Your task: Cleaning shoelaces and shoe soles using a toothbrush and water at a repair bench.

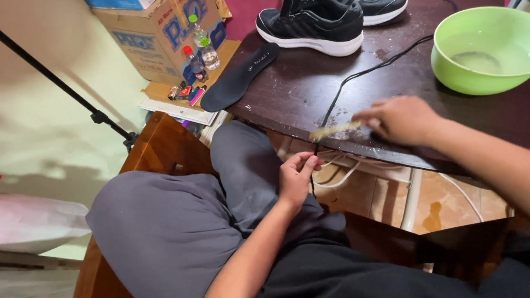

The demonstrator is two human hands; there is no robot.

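Left hand (295, 177) pinches the black shoelace (361, 73) at its lower end; the lace runs off toward 1 o'clock across the dark table (310, 80). Right hand (401, 119) is clamped on a blurred brush (335, 129), bristles at its 9 o'clock on the lace.

The light is even and moderately bright, seemingly from overhead, with a warm cast. The dark desk (311, 86) carries a dull sheen, and the water in the green bowl (495, 49) glints faintly. Soft shadows sit under the shoes (330, 13) and beneath the desk edge. The right hand (401, 119) and the brush (335, 129) it holds are smeared by motion blur. The left hand (295, 177) is sharper. The wide lens bends the stand pole (44, 73) at left.
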